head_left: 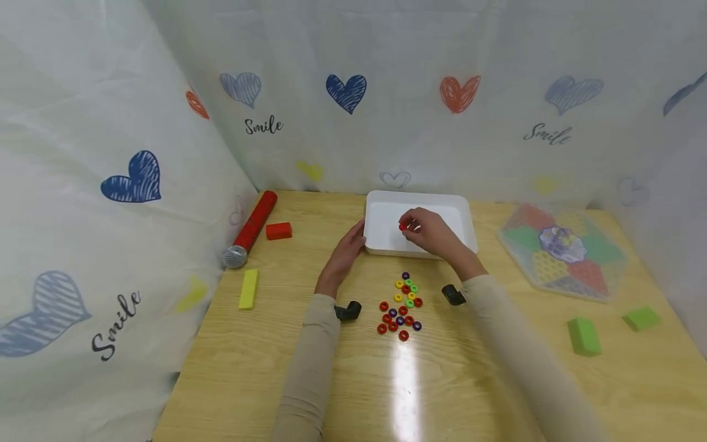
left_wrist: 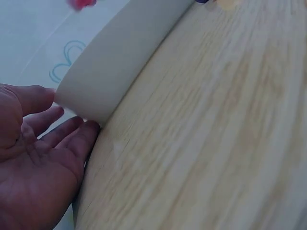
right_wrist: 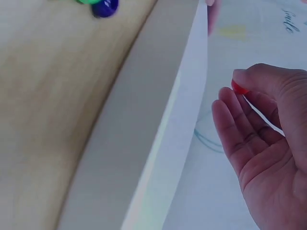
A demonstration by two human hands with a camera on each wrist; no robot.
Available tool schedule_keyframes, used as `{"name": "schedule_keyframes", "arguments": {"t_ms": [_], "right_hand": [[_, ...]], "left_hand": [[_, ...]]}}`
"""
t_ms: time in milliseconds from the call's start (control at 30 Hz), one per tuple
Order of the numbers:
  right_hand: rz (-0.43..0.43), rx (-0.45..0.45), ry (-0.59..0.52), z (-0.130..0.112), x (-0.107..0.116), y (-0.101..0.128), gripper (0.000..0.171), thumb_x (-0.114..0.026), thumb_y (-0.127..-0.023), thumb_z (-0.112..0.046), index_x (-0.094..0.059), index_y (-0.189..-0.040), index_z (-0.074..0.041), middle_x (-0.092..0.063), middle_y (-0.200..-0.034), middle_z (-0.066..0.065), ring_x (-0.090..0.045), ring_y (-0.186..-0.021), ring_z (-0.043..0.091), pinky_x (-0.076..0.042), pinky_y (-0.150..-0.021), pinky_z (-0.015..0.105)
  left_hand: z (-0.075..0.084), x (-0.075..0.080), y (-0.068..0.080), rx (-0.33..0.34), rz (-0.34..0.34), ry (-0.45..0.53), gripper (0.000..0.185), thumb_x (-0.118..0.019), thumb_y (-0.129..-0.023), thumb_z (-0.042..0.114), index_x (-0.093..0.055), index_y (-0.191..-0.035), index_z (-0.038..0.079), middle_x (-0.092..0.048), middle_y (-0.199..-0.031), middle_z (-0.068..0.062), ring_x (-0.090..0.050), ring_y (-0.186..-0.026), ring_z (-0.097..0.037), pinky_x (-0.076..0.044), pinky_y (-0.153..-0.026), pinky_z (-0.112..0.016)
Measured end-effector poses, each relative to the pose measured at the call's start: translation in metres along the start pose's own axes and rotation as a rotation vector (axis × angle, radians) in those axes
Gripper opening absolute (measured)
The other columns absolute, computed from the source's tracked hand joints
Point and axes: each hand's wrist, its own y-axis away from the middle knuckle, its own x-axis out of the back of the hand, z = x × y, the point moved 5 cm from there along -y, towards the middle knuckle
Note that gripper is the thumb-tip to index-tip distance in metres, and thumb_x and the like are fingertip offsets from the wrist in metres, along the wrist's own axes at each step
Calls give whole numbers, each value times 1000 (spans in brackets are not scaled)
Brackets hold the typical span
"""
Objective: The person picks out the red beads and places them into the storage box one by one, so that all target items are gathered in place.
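The tray (head_left: 386, 209) is sitting at the middle back of the table (head_left: 265, 368). The left hand (head_left: 347, 250) is lying against its left wall, and the right hand (head_left: 433, 233) is hovering over its inside, pinching a ring (head_left: 402, 226). In front of the tray the loose rings (head_left: 400, 307) are lying in a cluster (between the two forearms). The tube (head_left: 253, 228) and two blocks (head_left: 278, 231) are lying to the left; the hexagonal box (head_left: 563, 252) is sitting to the right, with two more blocks (head_left: 584, 336) in front of it.

White tray (head_left: 381, 212), red ring (head_left: 402, 226), light wood-grain table (head_left: 276, 362), heart-patterned curtain (head_left: 342, 92)
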Motion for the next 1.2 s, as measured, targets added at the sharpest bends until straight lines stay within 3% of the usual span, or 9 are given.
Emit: {"name": "schedule_keyframes", "arguments": {"t_ms": [200, 467, 700, 900, 1200], "right_hand": [[-82, -15, 30, 6, -14, -47, 20, -67, -89, -8, -64, -108, 0, -65, -104, 15, -62, -97, 28, -54, -87, 42], [-148, -81, 88, 23, -28, -82, 24, -65, -89, -8, -65, -111, 2, -67, -109, 16, -61, -105, 29, -50, -96, 42], [-192, -114, 106, 24, -35, -101, 23, -64, -88, -5, -66, -110, 3, -67, -107, 17, -60, -103, 29, -50, -95, 41], [-180, -114, 128, 25, -38, -114, 22, -65, -88, -5, -68, -108, 3, -68, -105, 15, -60, -101, 28, -49, -96, 40], [-202, -135, 167, 25, -43, -121, 18, -65, -88, -3, -70, -105, 0, -68, -100, 13, -57, -94, 27, -49, -95, 40]], "left_hand": [[-5, 2, 3, 39, 8, -25, 51, -39, -104, 9, -27, -153, 14, -28, -157, -4, -29, -143, -17, -29, -117, -37], [-9, -2, 8, 41, -6, -31, 51, -38, -105, 11, -26, -154, 16, -25, -158, -3, -26, -144, -17, -28, -117, -39], [-9, -4, 7, 13, -35, -7, 51, -36, -105, 9, -25, -154, 14, -24, -159, -6, -26, -144, -18, -26, -118, -40], [-7, -5, 5, 1, -47, -15, 51, -37, -105, 9, -24, -154, 12, -23, -159, -7, -25, -145, -18, -28, -117, -38], [-5, 2, 2, 1, -30, -15, 50, -38, -104, 9, -27, -153, 13, -25, -158, -5, -26, -144, -17, -27, -117, -40]]}}
